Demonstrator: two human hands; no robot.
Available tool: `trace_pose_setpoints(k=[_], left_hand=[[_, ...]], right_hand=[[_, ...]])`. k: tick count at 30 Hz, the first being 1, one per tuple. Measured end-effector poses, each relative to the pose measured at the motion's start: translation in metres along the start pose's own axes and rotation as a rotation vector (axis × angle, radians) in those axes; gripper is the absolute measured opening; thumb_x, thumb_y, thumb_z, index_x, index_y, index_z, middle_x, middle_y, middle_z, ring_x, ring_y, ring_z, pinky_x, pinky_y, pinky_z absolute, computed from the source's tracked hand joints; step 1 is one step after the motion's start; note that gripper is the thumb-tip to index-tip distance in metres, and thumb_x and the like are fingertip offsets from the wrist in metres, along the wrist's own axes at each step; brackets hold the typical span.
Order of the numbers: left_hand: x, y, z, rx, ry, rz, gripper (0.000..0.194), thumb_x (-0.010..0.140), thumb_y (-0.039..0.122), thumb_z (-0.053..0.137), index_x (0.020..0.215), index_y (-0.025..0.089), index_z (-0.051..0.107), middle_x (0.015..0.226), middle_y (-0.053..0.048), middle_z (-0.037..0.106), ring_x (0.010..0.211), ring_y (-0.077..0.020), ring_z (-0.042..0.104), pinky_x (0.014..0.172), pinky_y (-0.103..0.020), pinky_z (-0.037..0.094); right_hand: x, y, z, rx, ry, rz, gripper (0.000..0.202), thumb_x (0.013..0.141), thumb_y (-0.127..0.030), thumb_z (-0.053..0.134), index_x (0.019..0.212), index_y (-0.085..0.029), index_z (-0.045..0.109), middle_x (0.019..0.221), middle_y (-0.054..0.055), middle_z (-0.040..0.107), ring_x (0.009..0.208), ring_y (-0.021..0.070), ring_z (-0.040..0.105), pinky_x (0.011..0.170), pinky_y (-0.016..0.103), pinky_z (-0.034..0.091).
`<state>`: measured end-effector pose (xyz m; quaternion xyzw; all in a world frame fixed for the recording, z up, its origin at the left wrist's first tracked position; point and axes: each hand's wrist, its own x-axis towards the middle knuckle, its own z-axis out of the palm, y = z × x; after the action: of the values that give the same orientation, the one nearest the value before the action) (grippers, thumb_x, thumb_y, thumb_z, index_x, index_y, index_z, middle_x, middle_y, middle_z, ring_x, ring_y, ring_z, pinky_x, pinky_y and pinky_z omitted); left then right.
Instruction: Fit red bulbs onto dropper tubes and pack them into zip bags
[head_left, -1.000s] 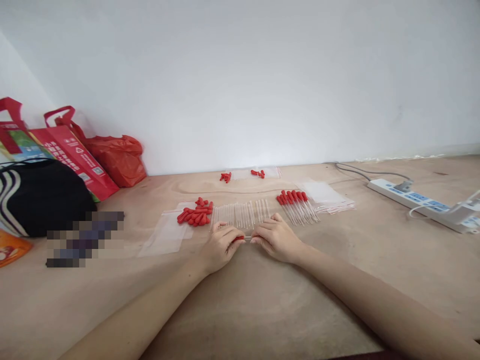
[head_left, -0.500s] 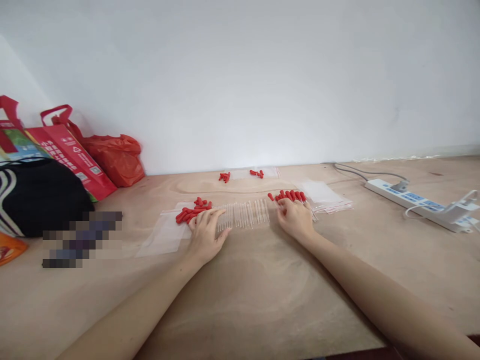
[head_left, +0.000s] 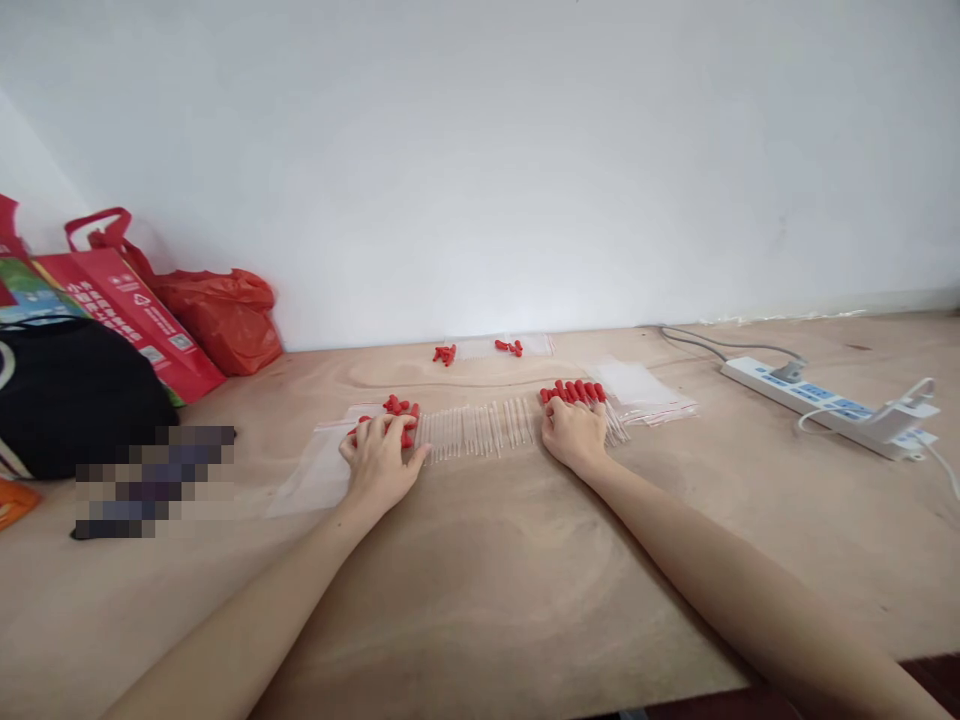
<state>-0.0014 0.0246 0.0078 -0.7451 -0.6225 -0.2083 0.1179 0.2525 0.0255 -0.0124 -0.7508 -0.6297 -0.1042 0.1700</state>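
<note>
Resting palm-down on the pale plywood tabletop (head_left: 480, 560), the left hand (head_left: 379, 462) lay with its fingers spread loosely over a heap of small red rubber dropper bulbs (head_left: 397, 412), covering most of them; whether any bulb was pinched under the fingers could not be told. Beneath and just left of that hand lay a clear zip-seal plastic bag (head_left: 311, 475), flat on the wood. The right hand (head_left: 574, 432) rested on the near ends of a row of assembled glass droppers with red bulbs (head_left: 576, 391), its fingers curled down onto them, though a firm hold on any one could not be made out. Between the two hands stretched a row of bare clear glass dropper tubes (head_left: 480, 428), side by side, close to both hands. Just right of the right hand sat a stack of more clear plastic bags (head_left: 645, 390). Well beyond both hands, near the white wall (head_left: 480, 150), lay two small clusters of red bulbs (head_left: 480, 350) on another clear bag.
</note>
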Motion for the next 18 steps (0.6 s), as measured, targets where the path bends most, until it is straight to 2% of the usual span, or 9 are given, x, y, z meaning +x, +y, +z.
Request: trace_pose_setpoints(k=[4, 9, 18], left_hand=[[0.002, -0.006, -0.001, 0.004, 0.003, -0.014, 0.029, 0.073, 0.039, 0.054, 0.097, 0.022, 0.055, 0.102, -0.009, 0.052, 0.099, -0.0286, 0.041, 0.081, -0.043, 0.028], [0.003, -0.013, -0.003, 0.046, 0.077, 0.036, 0.026, 0.073, 0.040, 0.054, 0.092, 0.022, 0.057, 0.102, -0.010, 0.051, 0.096, -0.0302, 0.042, 0.078, -0.045, 0.029], [0.006, -0.023, -0.005, 0.118, 0.098, 0.033, 0.021, 0.073, 0.041, 0.054, 0.077, 0.020, 0.058, 0.099, -0.010, 0.051, 0.093, -0.0301, 0.042, 0.079, -0.046, 0.028]], right_hand=[[0.001, -0.001, 0.002, 0.020, 0.006, -0.020, 0.020, 0.077, -0.023, 0.040, 0.081, -0.017, 0.058, 0.080, 0.009, 0.065, 0.082, 0.0213, 0.055, 0.076, 0.036, 0.020], [-0.001, -0.002, 0.002, 0.066, 0.058, -0.039, 0.025, 0.080, -0.030, 0.039, 0.080, -0.016, 0.059, 0.081, 0.009, 0.066, 0.082, 0.0218, 0.055, 0.076, 0.037, 0.021], [0.004, -0.015, -0.002, 0.114, -0.021, 0.029, 0.031, 0.078, -0.040, 0.042, 0.075, -0.017, 0.062, 0.078, 0.009, 0.065, 0.081, 0.0225, 0.056, 0.078, 0.039, 0.022]])
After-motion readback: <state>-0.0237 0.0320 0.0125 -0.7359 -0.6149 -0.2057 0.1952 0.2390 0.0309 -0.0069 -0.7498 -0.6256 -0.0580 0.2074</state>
